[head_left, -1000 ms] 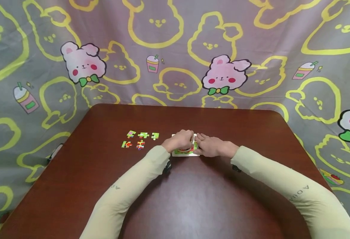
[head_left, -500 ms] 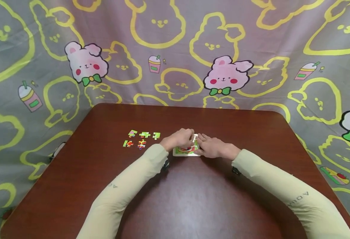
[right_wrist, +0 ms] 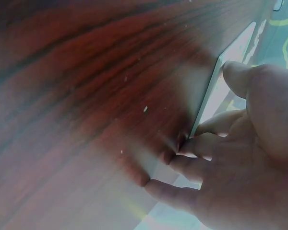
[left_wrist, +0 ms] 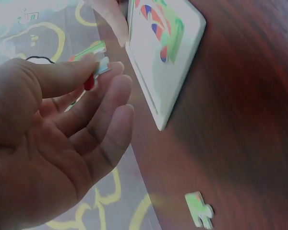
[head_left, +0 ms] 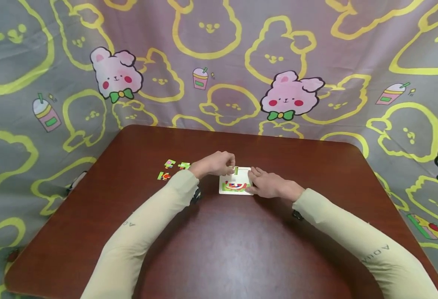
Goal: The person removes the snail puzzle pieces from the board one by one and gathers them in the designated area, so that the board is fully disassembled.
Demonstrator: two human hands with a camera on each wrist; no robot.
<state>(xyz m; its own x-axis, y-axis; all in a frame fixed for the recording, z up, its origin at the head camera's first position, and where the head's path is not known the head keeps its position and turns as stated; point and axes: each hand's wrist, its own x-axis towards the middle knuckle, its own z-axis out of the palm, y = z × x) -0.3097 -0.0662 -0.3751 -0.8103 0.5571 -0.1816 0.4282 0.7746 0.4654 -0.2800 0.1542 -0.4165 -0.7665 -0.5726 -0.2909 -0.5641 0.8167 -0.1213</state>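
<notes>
**Precariously Pinched, and Much Left Bare**

We judge the likeliest slip to be at the left hand, centre of the head view: it pinches a puzzle piece between thumb and fingers near the upper left of the tray. Whether piece and tray touch, we cannot tell. A loose hold could drop it; a wrong turn could jam it. The right hand grasps nothing, fingers extended at the tray's right edge, thumb on its face; should it lift, the tray might skid on the glossy tabletop. The left sleeve runs near the loose pieces, left of centre, so a careless sweep could scatter them.

As for the tray, mid-frame and flat, we see a multicoloured strip along its lower part and bare white above. The right hand covers some of it, so we cannot read that side.
</notes>
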